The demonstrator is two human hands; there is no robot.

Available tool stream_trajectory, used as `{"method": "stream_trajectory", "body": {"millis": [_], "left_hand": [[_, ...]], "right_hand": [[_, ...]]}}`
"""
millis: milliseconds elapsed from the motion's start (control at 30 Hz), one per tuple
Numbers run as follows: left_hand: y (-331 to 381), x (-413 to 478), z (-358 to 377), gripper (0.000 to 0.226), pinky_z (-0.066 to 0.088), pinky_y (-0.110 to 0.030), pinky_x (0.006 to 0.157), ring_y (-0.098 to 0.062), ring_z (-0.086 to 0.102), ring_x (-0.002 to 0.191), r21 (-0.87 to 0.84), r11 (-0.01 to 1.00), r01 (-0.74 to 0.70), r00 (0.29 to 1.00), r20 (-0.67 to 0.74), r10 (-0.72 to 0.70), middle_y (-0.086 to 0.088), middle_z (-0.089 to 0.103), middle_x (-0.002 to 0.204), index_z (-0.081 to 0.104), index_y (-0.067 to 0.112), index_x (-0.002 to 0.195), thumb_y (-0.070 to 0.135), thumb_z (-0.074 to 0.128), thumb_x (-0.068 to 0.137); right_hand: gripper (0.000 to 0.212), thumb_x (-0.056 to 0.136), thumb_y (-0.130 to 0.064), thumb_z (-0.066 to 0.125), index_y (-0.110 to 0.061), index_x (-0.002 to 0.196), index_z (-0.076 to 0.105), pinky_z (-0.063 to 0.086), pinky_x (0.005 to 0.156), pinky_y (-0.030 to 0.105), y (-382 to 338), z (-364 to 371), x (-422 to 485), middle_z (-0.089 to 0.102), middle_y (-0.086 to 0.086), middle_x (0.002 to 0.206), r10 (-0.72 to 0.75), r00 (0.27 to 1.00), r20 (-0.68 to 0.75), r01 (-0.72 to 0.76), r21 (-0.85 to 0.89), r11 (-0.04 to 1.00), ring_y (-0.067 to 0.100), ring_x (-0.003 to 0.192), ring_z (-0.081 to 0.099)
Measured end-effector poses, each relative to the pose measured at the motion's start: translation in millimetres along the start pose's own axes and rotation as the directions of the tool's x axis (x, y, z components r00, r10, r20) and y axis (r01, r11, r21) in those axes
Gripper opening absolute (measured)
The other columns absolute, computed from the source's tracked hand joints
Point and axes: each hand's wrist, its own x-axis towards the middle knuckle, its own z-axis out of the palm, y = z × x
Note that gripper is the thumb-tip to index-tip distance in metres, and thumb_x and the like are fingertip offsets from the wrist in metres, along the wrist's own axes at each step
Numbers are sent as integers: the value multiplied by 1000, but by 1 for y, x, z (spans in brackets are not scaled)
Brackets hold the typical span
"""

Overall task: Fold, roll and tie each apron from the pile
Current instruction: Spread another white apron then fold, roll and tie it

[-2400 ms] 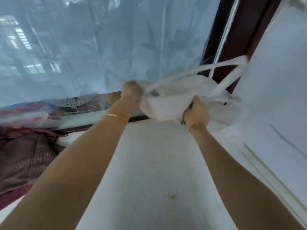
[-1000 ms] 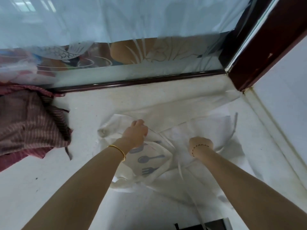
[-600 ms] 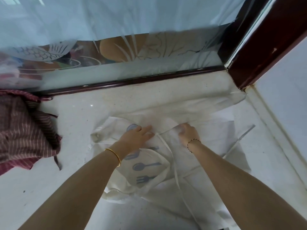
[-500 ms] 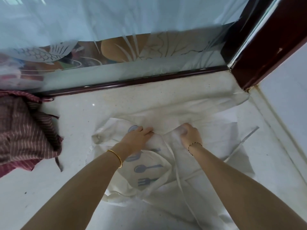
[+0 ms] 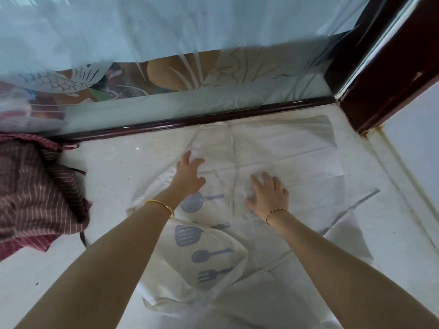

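Note:
A white apron (image 5: 280, 150) printed with blue kitchen utensils lies spread on the pale floor, its neck loop (image 5: 213, 129) reaching the dark door sill. My left hand (image 5: 188, 173) rests flat on the apron's upper left part with fingers spread. My right hand (image 5: 268, 194) presses flat on the cloth to the right of the centre line. A tie strap (image 5: 365, 198) trails out to the right. The lower part of the apron is crumpled between my forearms.
A heap of maroon striped aprons (image 5: 35, 191) lies at the left. A glass door with etched fish (image 5: 166, 74) and a dark sill (image 5: 190, 119) closes off the far side. A dark red door frame (image 5: 389, 67) and a white wall stand at the right.
The apron came down from the air onto the floor. Both hands have let go of it, and the upper part with the neck loop now lies spread out towards the sill.

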Motion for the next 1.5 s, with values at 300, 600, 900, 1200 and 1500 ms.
{"method": "stream_trajectory", "body": {"millis": [300,600,900,1200,1500], "left_hand": [[-24,-60,15,47,28,-36,109,-27,33,130,167,945,-281,948,203,246,-7,42,132,58,18,119,39,71,79],[-15,-125,37,29,34,-31,91,-23,42,117,486,707,-514,855,357,376,-2,49,121,56,22,117,32,51,90],[-67,-136,-34,27,43,-31,86,-26,59,95,-134,990,-51,964,-264,14,-17,65,96,71,-4,81,-15,47,76],[-148,-203,-126,55,31,-48,108,-34,24,137,909,179,376,856,-267,-443,-17,23,150,34,11,145,33,43,95],[-74,-193,-27,50,53,-32,79,-23,65,82,433,889,150,689,599,-408,-11,69,96,68,2,101,49,60,87]], "right_hand": [[83,79,-51,63,-35,144,15,32,104,51,1,-7,-17,1,2,155,64,981,185,-56,-46,997,33,142,7],[24,96,-13,44,-11,119,50,48,82,37,-31,7,-74,45,11,121,-158,987,29,157,37,987,29,109,47],[81,73,-58,69,-12,131,37,45,93,39,-54,18,-88,36,11,129,2,973,232,6,-31,999,29,121,35],[104,68,-49,74,-5,143,18,39,103,39,-73,34,-96,22,18,144,100,970,220,-54,-209,976,32,132,28],[39,91,-34,54,-11,121,47,42,84,36,-79,29,-120,43,12,126,-182,983,-5,180,-125,976,30,113,45]]}}
